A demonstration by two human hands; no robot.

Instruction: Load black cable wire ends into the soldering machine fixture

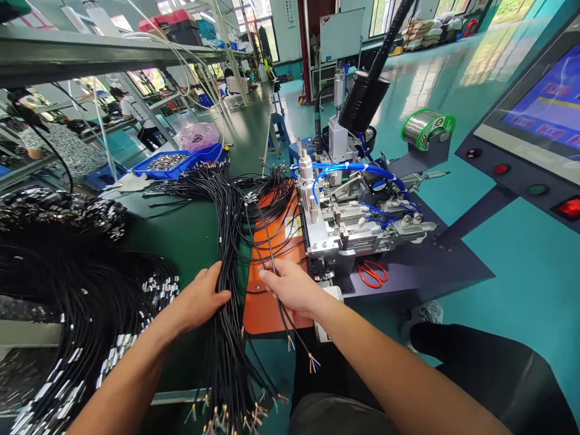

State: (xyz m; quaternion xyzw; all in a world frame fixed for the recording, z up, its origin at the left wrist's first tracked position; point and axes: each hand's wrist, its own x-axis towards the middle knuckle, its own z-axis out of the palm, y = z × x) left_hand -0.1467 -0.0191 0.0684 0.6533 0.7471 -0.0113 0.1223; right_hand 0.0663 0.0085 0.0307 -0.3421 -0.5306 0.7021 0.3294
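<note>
My left hand is closed on the side of a thick bundle of black cables, its thumb across the front and some fingers hidden behind. The bundle hangs over the near table edge, with stripped, coloured wire ends at the bottom. My right hand pinches a few loose black cables over an orange board. Below that hand, their free ends show fanned coloured wires. Small metal connectors sit at the cables' far ends.
A machine with metal cylinders and blue tubes stands right of the board, below a solder spool and near a control panel. More cables heap at left. Blue trays hold metal parts. Red-handled scissors lie by the machine.
</note>
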